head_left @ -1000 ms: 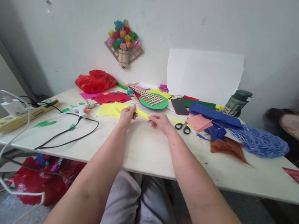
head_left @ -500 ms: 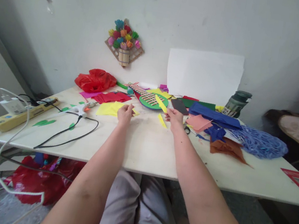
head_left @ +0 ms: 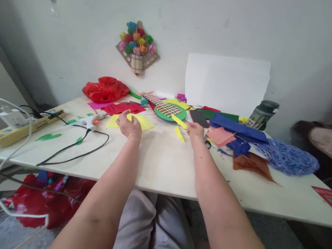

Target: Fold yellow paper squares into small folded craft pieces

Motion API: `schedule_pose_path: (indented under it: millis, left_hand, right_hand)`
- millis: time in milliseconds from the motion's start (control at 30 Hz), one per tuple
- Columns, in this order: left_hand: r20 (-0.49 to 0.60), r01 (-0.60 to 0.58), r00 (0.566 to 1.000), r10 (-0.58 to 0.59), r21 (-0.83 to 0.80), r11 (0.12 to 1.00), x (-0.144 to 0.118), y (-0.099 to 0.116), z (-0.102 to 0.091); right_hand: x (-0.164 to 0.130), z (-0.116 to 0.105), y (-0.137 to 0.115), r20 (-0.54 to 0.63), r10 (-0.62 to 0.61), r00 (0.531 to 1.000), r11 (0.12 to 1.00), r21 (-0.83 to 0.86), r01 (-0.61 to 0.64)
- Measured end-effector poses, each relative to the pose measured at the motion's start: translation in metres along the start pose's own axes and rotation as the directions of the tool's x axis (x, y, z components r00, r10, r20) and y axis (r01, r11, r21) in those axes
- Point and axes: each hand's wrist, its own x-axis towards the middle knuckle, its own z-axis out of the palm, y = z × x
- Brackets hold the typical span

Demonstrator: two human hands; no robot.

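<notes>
My right hand pinches the end of a yellow paper strip, which points left in front of a green round craft piece with striped sticks across it. Just below that strip, a second yellow paper piece rests on the table. My left hand is over a yellow paper sheet, thumb and fingers apart and curved, with nothing visible between them. Part of the sheet is hidden behind this hand.
On the left lie a glue gun with a looping black cord and a yellow power strip. Red sheets lie behind my left hand. To the right are pink paper, blue string and a dark bottle.
My left hand has moved left and its fingers have spread from a closed pinch. The strip in my right hand has tipped lower, closer to level.
</notes>
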Motion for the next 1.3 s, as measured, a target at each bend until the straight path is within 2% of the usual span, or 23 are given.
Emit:
schedule_pose_path:
  millis: [133,233,333,400,467,600,700,800,900,967,1033,1100,1167,1233,1300]
  left_hand:
    - [0.02,0.179,0.982,-0.187,0.203,0.963,0.0,-0.001,-0.005]
    - [0.081,0.29,0.942,-0.325,0.29,0.912,0.001,-0.002,-0.006]
    - [0.162,0.346,0.902,-0.401,0.288,0.893,0.003,-0.005,-0.005]
    - [0.188,0.367,0.892,-0.412,0.234,0.9,0.004,-0.007,-0.003]
    - [0.194,0.372,0.899,-0.393,0.136,0.918,0.004,-0.01,-0.002]
    - [0.173,0.341,0.928,-0.329,-0.047,0.939,0.005,-0.018,0.004]
    - [0.194,0.338,0.93,-0.311,-0.128,0.932,0.007,-0.023,0.007]
    - [0.21,0.395,0.909,-0.359,-0.167,0.903,0.008,-0.025,0.01]
    - [0.246,0.492,0.868,-0.431,-0.313,0.812,0.008,-0.022,0.012]
    - [0.338,0.546,0.838,-0.429,-0.483,0.684,0.006,-0.02,0.013]
    - [0.477,0.61,0.792,-0.382,-0.592,0.527,0.004,-0.017,0.013]
    - [0.612,0.67,0.739,-0.283,-0.624,0.402,0.002,-0.014,0.013]
    - [0.711,0.716,0.684,-0.166,-0.61,0.339,0.001,-0.011,0.012]
    - [0.775,0.75,0.629,-0.067,-0.582,0.316,-0.001,-0.008,0.01]
    - [0.811,0.772,0.585,0.007,-0.559,0.303,-0.002,-0.005,0.008]
  right_hand:
    - [-0.002,-0.004,0.0,0.038,-0.037,0.999,0.95,-0.31,0.047]
    - [-0.007,-0.009,-0.006,0.031,-0.006,1.0,0.798,-0.603,0.023]
    - [-0.012,-0.011,-0.013,0.0,-0.081,0.997,0.728,-0.683,0.059]
    - [-0.015,-0.01,-0.015,0.005,-0.184,0.983,0.713,-0.688,0.137]
    - [-0.017,-0.007,-0.015,0.047,-0.305,0.951,0.69,-0.678,0.254]
    - [-0.022,0.006,-0.011,0.222,-0.501,0.837,0.601,-0.607,0.521]
    - [-0.027,0.015,-0.008,0.352,-0.555,0.754,0.539,-0.538,0.648]
    - [-0.032,0.021,-0.007,0.427,-0.56,0.71,0.505,-0.503,0.701]
    - [-0.036,0.024,-0.007,0.472,-0.571,0.672,0.483,-0.468,0.74]
    - [-0.038,0.025,-0.007,0.499,-0.584,0.641,0.467,-0.439,0.767]
    - [-0.04,0.028,-0.008,0.52,-0.59,0.618,0.463,-0.41,0.786]
    - [-0.041,0.031,-0.007,0.524,-0.584,0.62,0.5,-0.37,0.783]
    - [-0.041,0.034,-0.006,0.498,-0.565,0.658,0.596,-0.304,0.743]
    - [-0.04,0.036,-0.005,0.441,-0.517,0.733,0.737,-0.206,0.644]
    - [-0.039,0.037,-0.006,0.386,-0.427,0.818,0.867,-0.081,0.491]
